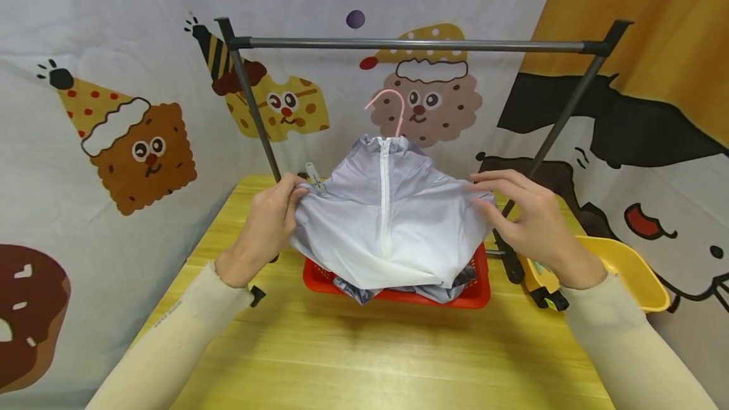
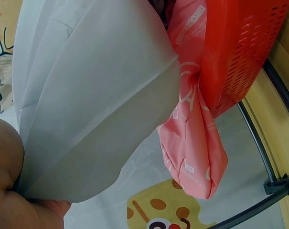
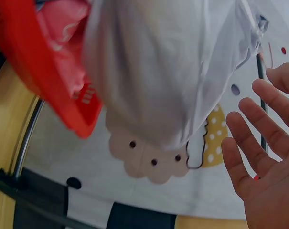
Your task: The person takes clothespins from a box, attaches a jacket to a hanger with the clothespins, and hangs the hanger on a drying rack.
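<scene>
A pale lilac-to-white zip jacket (image 1: 347,226) hangs on a pink hanger (image 1: 401,106), whose hook rises from the collar below the rail. At one shoulder, my left hand (image 1: 270,223) pinches the fabric between thumb and fingers; the jacket (image 2: 101,95) spreads out from it in the left wrist view. Beside those fingers a light grey clothespin (image 1: 315,179) stands at the shoulder. My right hand (image 1: 526,217) is by the opposite shoulder. In the right wrist view its fingers (image 3: 251,143) are spread, apart from the jacket (image 3: 149,71).
Behind the jacket stands a dark metal rack with a top rail (image 1: 319,43). Under it, a red basket (image 1: 483,283) holds folded clothes, and pink cloth (image 2: 192,143) hangs over its side. A yellow tray (image 1: 632,264) sits right on the wooden table (image 1: 398,359).
</scene>
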The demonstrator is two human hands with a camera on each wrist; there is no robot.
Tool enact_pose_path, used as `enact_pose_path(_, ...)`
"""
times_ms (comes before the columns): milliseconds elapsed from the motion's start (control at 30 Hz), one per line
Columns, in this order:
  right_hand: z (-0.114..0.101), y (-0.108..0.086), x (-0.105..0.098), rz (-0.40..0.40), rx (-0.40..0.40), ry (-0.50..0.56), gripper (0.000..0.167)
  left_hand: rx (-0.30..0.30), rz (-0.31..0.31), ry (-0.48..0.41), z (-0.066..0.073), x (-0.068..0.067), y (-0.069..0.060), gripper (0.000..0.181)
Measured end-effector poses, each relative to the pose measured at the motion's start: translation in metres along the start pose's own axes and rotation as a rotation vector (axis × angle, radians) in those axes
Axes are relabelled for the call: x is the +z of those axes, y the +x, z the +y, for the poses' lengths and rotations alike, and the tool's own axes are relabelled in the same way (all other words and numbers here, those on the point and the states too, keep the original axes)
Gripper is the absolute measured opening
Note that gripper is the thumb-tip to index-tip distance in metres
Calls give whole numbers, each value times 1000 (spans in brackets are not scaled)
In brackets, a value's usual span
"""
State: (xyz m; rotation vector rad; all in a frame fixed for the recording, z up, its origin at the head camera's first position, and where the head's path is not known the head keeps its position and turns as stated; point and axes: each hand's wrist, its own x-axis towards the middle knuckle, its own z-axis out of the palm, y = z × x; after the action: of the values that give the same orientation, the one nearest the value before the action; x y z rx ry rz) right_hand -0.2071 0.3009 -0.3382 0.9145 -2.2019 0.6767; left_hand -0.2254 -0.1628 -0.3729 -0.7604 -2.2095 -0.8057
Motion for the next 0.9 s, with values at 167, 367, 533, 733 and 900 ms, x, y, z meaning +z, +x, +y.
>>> enact_pose_path(167,11,-12,-6,7,47,-21,47,11,3,1,-3,1,-2,10)
enact_pose_path(367,23,-24,-14,-2,93,-61,41,12,-2,1,-5,1,-3,13)
enact_pose_path(533,42,-36,-17,-19,156,-106,35,-6,-10,-6,-5,1,-4,13)
enact_pose_path(733,63,-53,-20,-53,246,-152,34,-19,-13,-8,-7,0,-5,11)
enact_pose_path(900,78,-67,-22,-106,325,-189,26,-13,-9,-1,-8,0,-5,11)
